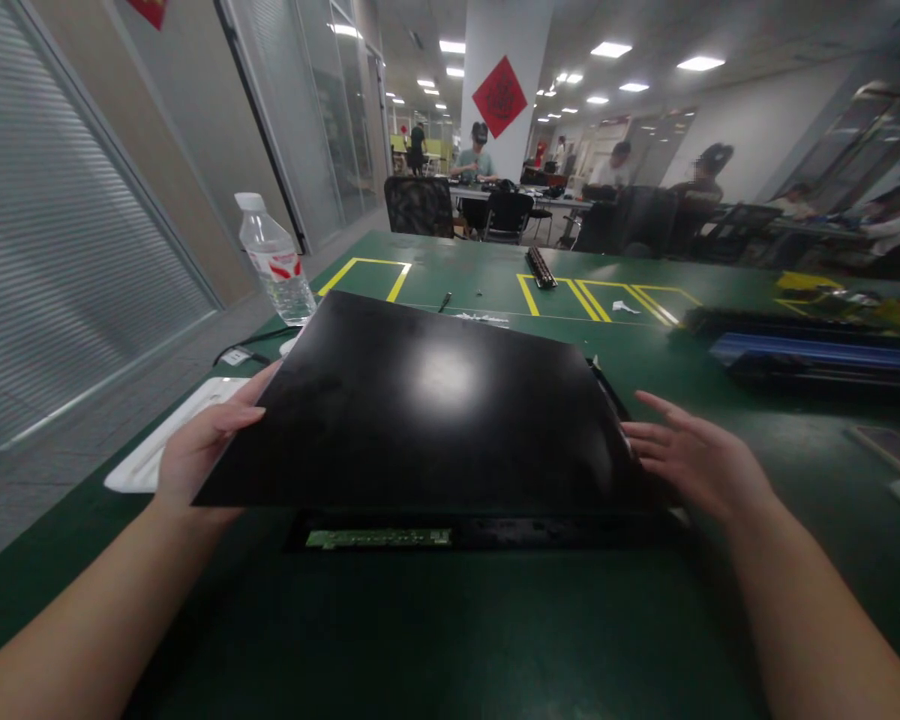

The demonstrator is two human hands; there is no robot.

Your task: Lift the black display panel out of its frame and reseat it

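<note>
A black, glossy flat screen panel is held tilted over the green table, its left side raised. My left hand grips its left edge, thumb on top and the other fingers underneath. At the right edge, my right hand has its fingers stretched out; the fingertips are at the panel's side, and I cannot tell whether they press on it. Under the panel lies a dark frame with a green circuit board strip showing along the front. The panel hides most of that frame.
A water bottle and a white tray stand at the left. Yellow tape marks the green table. Blurred dark and blue parts lie at the right. Beyond are chairs and several people at other tables.
</note>
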